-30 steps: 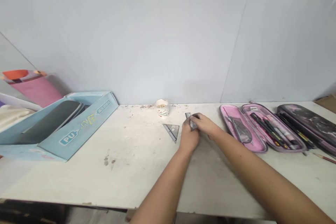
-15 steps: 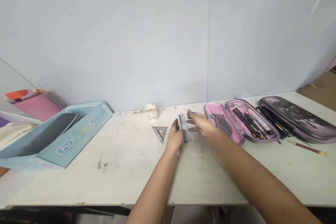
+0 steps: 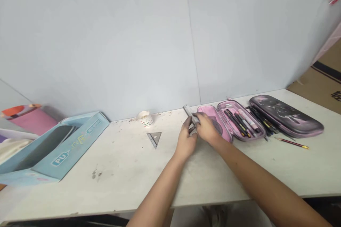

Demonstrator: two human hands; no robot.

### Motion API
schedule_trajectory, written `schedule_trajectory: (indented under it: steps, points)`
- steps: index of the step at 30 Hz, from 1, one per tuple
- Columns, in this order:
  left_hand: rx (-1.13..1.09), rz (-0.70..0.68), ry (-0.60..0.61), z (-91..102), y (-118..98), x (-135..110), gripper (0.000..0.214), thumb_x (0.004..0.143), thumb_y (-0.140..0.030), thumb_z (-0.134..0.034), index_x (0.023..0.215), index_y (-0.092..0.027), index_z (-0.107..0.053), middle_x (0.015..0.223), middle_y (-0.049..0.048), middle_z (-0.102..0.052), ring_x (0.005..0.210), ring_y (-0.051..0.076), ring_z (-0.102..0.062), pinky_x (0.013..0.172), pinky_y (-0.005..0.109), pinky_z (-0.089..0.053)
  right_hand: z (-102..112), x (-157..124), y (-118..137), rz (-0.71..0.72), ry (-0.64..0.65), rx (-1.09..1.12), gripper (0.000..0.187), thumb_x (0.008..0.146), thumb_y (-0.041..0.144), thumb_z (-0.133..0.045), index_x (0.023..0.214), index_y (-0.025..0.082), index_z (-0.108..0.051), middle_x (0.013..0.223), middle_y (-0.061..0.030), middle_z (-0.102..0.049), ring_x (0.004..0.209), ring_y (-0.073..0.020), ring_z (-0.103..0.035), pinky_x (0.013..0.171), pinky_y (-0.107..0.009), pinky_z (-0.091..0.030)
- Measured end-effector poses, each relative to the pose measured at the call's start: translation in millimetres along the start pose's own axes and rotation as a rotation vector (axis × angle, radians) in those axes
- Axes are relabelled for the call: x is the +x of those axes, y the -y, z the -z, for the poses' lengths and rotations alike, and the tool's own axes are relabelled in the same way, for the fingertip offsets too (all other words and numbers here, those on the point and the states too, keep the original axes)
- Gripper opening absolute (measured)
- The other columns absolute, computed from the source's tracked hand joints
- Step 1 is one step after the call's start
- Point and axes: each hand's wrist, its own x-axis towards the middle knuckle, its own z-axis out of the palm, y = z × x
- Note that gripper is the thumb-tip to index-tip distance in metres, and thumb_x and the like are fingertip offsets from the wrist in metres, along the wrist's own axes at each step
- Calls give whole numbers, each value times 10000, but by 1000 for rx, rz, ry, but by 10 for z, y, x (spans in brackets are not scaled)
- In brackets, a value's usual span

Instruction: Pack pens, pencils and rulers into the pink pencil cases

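A clear straight ruler (image 3: pixel 188 110) is gripped between both hands, its far end sticking out above the fingers. My left hand (image 3: pixel 185 138) pinches its lower part from the left. My right hand (image 3: pixel 206 129) closes on it from the right, just left of the open pink pencil case (image 3: pixel 229 122). A small clear set square (image 3: pixel 154 138) lies flat on the white table (image 3: pixel 128 173), left of my hands.
A small paper cup (image 3: pixel 144 118) stands by the wall. A light blue box (image 3: pixel 57 145) with a dark case in it lies at the left. A dark pencil case (image 3: pixel 287 115) and a red pencil (image 3: pixel 291 143) lie at the right.
The ruler lay on the table between my open hands half a second ago; now both hands have closed on it and lifted it toward the pink case. My view has turned right.
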Motion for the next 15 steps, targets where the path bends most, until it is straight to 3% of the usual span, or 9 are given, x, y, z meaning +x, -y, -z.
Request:
schedule_trajectory:
  steps: [4, 8, 11, 15]
  points:
    - [298, -167, 164, -355, -219, 91, 646, 678, -55, -425, 1323, -85, -382, 1381, 143, -390, 1289, 225, -342, 1103, 380, -239, 327, -44, -299, 12, -199, -176, 458, 744, 46, -376, 1171, 103, -532, 1185, -151, -514, 1107, -201, -482, 966, -303, -351]
    - [471, -214, 315, -558, -245, 141, 668, 703, -56, -404, 1362, -105, -313, 1347, 143, -435, 1245, 231, -405, 1071, 387, -294, 464, -93, -549, -21, -135, -323, 383, 762, 58, -372, 1078, 82, -587, 1078, -148, -580, 1036, -192, -513, 927, -276, -360]
    - [556, -255, 345, -561, -172, 156, 663, 733, -87, -420, 1379, -109, -273, 1333, 159, -446, 1224, 246, -424, 1039, 410, -330, 480, -134, -594, 11, -84, -348, 335, 782, 84, -379, 1020, 92, -615, 1029, -145, -604, 993, -192, -524, 907, -276, -357]
    - [623, -283, 320, -402, -128, 141, 626, 755, -116, -423, 1369, -109, -297, 1340, 154, -438, 1233, 245, -407, 1038, 414, -325, 459, -198, -555, 85, -42, -482, 295, 800, 135, -399, 973, 103, -637, 999, -155, -606, 987, -223, -507, 911, -329, -340]
